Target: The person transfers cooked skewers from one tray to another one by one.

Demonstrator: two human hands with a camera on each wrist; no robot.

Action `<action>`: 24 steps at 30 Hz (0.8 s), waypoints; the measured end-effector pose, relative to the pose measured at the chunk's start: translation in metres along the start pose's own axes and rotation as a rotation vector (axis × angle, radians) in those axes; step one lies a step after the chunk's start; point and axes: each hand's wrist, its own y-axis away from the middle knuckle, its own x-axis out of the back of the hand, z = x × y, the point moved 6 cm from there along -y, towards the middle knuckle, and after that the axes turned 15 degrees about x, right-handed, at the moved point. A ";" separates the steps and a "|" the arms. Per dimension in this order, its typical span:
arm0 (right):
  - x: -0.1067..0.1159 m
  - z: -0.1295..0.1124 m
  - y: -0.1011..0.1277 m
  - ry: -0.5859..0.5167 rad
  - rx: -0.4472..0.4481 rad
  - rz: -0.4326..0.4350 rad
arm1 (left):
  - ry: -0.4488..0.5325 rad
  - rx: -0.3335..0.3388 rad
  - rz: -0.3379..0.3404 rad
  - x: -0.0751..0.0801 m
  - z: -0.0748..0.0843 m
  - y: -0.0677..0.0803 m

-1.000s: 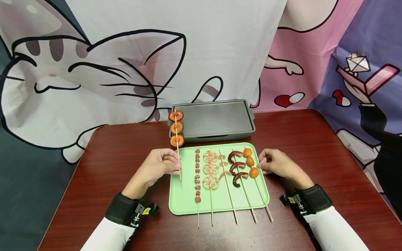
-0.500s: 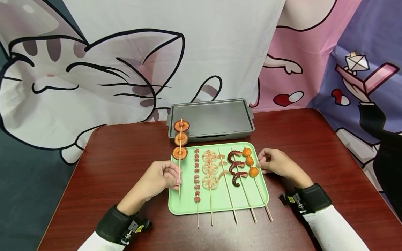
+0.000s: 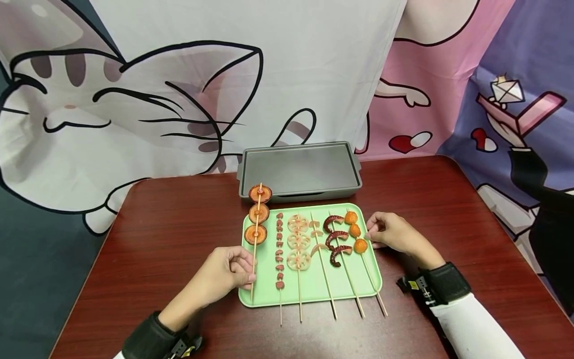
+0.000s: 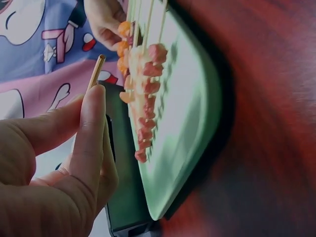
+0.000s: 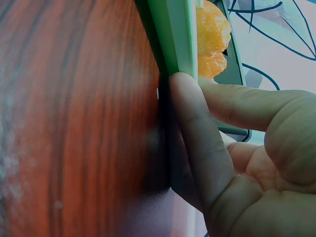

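Pinching one skewer [image 3: 255, 234]; five more on tray [image 3: 309, 294].

head view looks down, wrist views close, sharing green tray [image 3: 314, 284]

The left hand [image 4: 54, 168] pinches a wooden skewer stick [image 4: 96, 70] between thumb and forefinger, its blunt end poking up past the fingertips. Just beside it, a green tray [image 4: 190, 123] on the red-brown tabletop [image 4: 266, 123] carries skewers of pinkish pieces [image 4: 145, 106] and orange balls [image 4: 123, 37], blurred. Another hand [image 4: 103, 22] rests at the tray's far side.

Glossy wood table [image 3: 179, 234], matt plastic tray [image 3: 314, 291]
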 end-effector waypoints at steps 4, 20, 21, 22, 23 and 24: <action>0.000 -0.001 0.000 0.004 0.002 -0.001 | -0.010 0.010 0.009 -0.004 -0.007 0.006; -0.001 -0.002 0.000 0.009 0.001 -0.005 | 0.108 0.100 0.004 -0.021 -0.036 0.014; -0.001 -0.002 0.000 0.011 0.000 -0.005 | 0.110 0.105 0.004 -0.021 -0.037 0.014; -0.001 -0.002 0.000 0.012 -0.002 -0.005 | 0.111 0.107 0.002 -0.021 -0.037 0.014; -0.001 -0.002 0.000 0.013 -0.002 -0.006 | 0.112 0.113 0.003 -0.021 -0.038 0.013; -0.001 -0.002 0.000 0.014 -0.003 -0.006 | 0.115 0.117 0.002 -0.021 -0.039 0.013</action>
